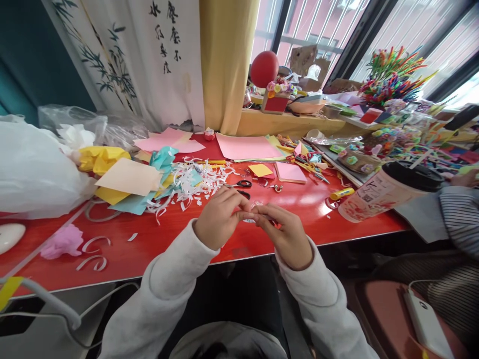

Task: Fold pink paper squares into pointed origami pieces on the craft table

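Note:
My left hand (219, 217) and my right hand (286, 234) meet over the near edge of the red table (149, 249). Both are closed in a pinch on one small pale piece (251, 212) between the fingertips; it is too small to name. Black-handled scissors (239, 185) lie just beyond my hands. A heap of white paper shreds (198, 182) sits to the left of the scissors.
Coloured paper sheets (245, 147) and a pink pad (290, 172) cover the far table. A paper cup with a black lid (385, 192) lies tilted at right, beside another person's striped sleeve (458, 212). White plastic bags (33, 169) fill the left; a pink paper flower (62, 242) lies near them.

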`<action>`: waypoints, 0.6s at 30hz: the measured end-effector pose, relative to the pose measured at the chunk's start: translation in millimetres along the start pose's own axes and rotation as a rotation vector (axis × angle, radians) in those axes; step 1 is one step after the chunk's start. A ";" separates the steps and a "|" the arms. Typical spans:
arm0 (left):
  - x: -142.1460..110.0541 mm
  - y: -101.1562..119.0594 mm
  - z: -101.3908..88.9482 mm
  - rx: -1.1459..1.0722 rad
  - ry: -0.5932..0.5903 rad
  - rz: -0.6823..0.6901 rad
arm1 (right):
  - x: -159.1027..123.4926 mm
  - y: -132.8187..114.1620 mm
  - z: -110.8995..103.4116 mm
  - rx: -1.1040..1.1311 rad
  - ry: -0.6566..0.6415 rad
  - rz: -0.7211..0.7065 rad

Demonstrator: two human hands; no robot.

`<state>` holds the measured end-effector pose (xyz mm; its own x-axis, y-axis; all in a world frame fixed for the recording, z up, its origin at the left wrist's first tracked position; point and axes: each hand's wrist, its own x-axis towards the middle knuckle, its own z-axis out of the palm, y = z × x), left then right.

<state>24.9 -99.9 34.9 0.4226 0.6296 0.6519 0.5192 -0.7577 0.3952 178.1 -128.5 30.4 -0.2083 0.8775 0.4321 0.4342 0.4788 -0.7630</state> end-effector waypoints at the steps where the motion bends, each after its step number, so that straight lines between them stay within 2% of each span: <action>1: -2.0 0.1 2.3 0.035 0.018 0.007 | -0.5 1.1 1.4 0.019 -0.002 0.013; 4: -8.3 2.4 10.3 0.272 0.129 0.073 | -1.8 4.6 5.7 0.158 -0.001 0.064; 7: -14.2 9.5 14.6 0.539 0.258 0.262 | -2.9 9.6 9.0 0.327 -0.001 0.115; 10: -17.3 19.7 9.0 0.545 0.351 0.395 | -1.1 22.5 10.6 0.351 0.090 0.158; 12: -15.3 20.8 -0.5 0.449 0.423 0.372 | 2.6 37.9 10.6 0.309 0.249 0.194; 14: -9.1 10.2 -12.6 0.369 0.513 0.230 | 6.7 56.0 9.9 0.255 0.424 0.214; 16: -1.0 -13.4 -25.4 0.300 0.489 0.101 | 9.8 72.2 9.4 0.209 0.509 0.184; 18: 5.4 -44.4 -37.3 0.187 0.370 -0.060 | 11.2 83.1 9.4 0.171 0.526 0.148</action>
<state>-23.6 -69.2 45.0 0.1095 0.5419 0.8333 0.6750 -0.6559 0.3379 203.7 -78.5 -32.7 0.3275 0.8239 0.4624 0.2686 0.3881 -0.8816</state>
